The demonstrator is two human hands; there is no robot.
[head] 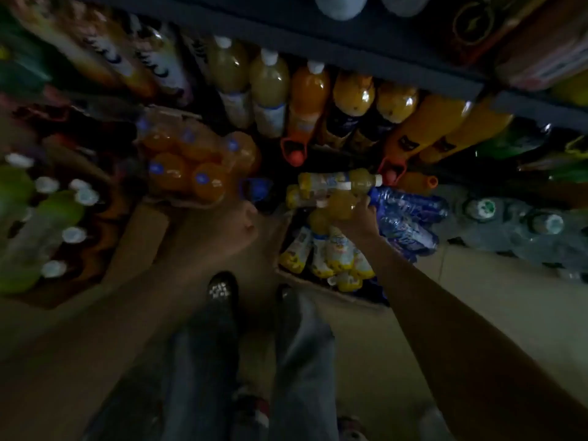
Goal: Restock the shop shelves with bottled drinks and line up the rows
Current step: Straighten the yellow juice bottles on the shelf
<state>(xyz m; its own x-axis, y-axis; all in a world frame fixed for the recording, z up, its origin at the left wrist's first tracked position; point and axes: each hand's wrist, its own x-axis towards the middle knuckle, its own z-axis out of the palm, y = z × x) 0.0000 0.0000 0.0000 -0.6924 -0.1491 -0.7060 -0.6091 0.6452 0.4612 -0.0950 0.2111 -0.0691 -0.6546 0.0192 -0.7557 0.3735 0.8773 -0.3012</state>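
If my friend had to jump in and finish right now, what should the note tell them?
Left hand: loosely curled, holding nothing, beside the shrink-wrapped pack of orange drinks.
Right hand: grips a small yellow juice bottle above the open carton of the same bottles.
Done: tall juice bottles already stand on the shelf.
Left: empty the carton, shelve the orange pack, straighten rows.

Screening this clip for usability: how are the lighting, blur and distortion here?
Head view: dim overall, with small glare spots on the shelf bottles; wide-angle bending at the edges; the green bottles at left are smeared; the right hand on a yellow bottle is soft but readable.
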